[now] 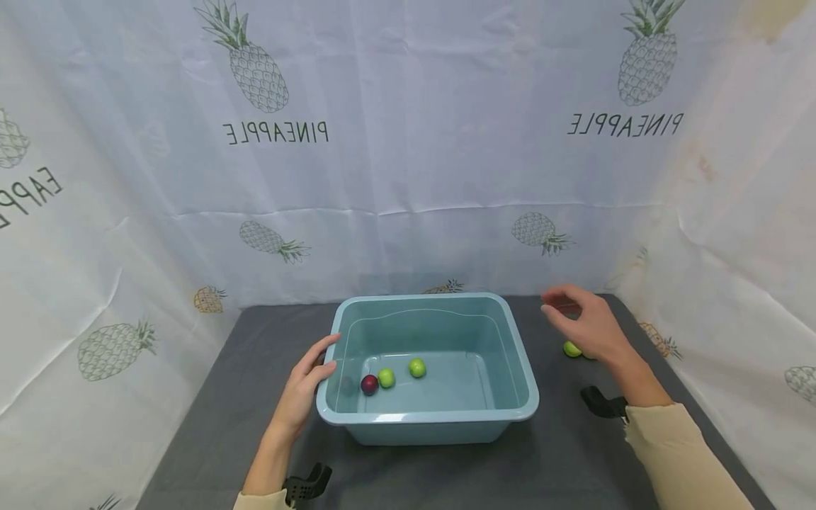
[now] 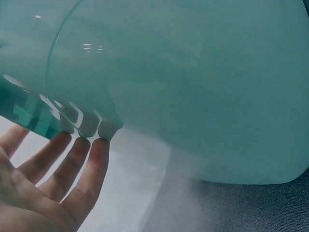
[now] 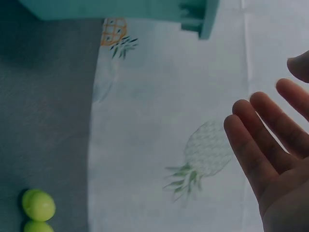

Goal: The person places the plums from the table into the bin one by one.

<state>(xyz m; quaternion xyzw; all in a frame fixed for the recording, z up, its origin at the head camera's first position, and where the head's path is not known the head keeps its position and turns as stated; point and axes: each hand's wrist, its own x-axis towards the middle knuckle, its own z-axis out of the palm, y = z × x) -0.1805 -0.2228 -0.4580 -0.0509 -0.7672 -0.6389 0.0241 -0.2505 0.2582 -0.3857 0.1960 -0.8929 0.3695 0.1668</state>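
A light blue-green plastic tub [image 1: 427, 418] stands on the dark tabletop. My left hand [image 1: 298, 393] holds its left rim, with thumb and forefinger over the edge. In the left wrist view, the other fingertips touch the tub's outer wall [image 2: 207, 96]. Inside the tub lie a dark red plum-like fruit [image 1: 369, 384] and two small round green fruits, one [image 1: 386, 377] touching the red one and the other [image 1: 417, 367] apart. My right hand [image 1: 589, 326] hovers right of the tub, fingers loosely curved and holding nothing. Below it, two more green fruits [image 3: 39, 205] sit on the table, partly hidden in the head view.
White cloth [image 1: 421, 163] printed with pineapples hangs at the back and both sides. The dark grey tabletop [image 1: 255, 368] extends around the tub. Black wrist mounts [image 1: 308, 483] show by both sleeves.
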